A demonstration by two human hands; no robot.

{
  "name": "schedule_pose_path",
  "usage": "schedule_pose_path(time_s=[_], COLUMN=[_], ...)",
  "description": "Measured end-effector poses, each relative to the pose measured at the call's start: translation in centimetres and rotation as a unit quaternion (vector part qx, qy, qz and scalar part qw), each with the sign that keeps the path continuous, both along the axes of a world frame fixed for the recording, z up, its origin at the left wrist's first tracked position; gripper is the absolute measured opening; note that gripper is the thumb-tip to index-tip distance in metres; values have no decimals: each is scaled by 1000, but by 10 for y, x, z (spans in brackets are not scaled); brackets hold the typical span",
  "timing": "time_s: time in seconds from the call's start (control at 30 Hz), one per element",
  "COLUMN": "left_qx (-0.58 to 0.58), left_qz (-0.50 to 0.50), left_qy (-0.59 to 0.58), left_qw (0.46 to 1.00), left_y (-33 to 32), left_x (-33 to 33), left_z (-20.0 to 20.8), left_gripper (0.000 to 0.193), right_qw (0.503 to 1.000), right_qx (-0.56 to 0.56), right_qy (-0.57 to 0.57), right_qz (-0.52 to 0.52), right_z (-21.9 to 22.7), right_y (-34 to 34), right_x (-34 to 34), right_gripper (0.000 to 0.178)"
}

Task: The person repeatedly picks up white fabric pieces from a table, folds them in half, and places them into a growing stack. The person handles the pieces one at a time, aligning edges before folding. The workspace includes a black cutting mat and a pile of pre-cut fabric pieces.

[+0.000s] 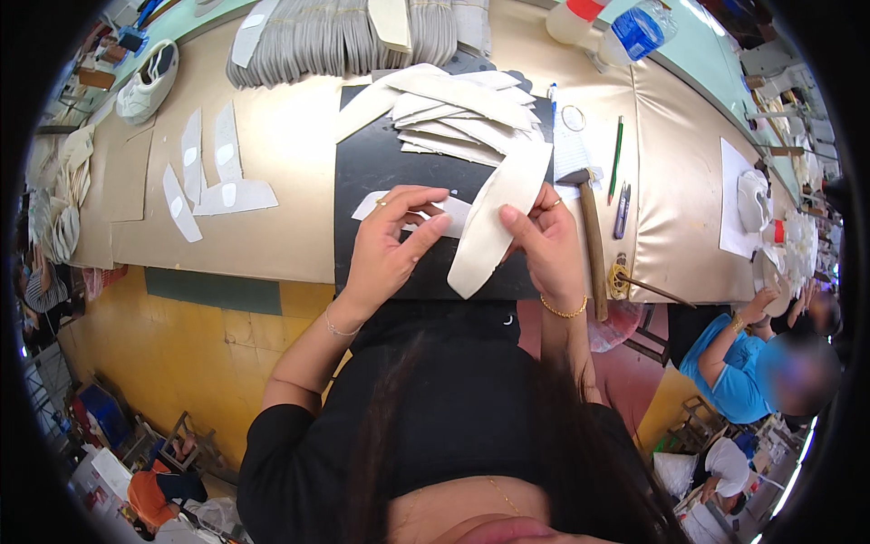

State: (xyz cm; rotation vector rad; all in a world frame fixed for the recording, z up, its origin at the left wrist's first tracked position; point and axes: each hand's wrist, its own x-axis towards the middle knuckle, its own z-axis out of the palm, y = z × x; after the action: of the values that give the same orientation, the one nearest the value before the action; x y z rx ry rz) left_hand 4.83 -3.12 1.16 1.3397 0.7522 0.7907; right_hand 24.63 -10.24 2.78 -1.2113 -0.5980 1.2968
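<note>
My right hand (548,240) pinches a curved cream shoe piece (503,213) between thumb and fingers, holding it tilted above the black mat (362,263). My left hand (396,238) hovers just left of that piece, with a gap between its thumb and bent forefinger. Beneath the left hand lies a flat pale strip (453,216) on the mat, partly covered by my fingers and the cream piece. A loose pile of similar cream pieces (462,109) is heaped at the mat's far side.
A long row of stacked grey pieces (335,41) stands at the back. Pale cut-outs (236,195) and a white shoe (148,82) lie left. On the right are a hammer (594,245), a green pencil (616,154) and bottles (639,34). A person in blue (734,372) sits right.
</note>
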Motion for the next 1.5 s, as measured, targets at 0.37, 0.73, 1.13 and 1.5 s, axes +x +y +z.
schedule_pose_path(time_s=[0.37, 0.73, 1.13, 1.5], left_qx=[55, -59, -136, -78], left_qz=[19, -1, 0, 24], left_qy=[-1, -160, -244, -213], left_qw=[998, 985, 960, 974], left_y=[5, 10, 6, 7], left_x=[22, 18, 19, 19], left_z=[28, 32, 23, 21], left_gripper=[35, 21, 20, 19], right_qw=[929, 891, 901, 912], right_qx=[71, 189, 198, 182], right_qy=[-360, -414, -386, -368], right_qz=[-51, -10, -6, 12], right_z=[11, 28, 39, 44], right_y=[-2, 8, 11, 12], right_x=[-26, -29, -33, -35], right_gripper=[15, 33, 34, 23])
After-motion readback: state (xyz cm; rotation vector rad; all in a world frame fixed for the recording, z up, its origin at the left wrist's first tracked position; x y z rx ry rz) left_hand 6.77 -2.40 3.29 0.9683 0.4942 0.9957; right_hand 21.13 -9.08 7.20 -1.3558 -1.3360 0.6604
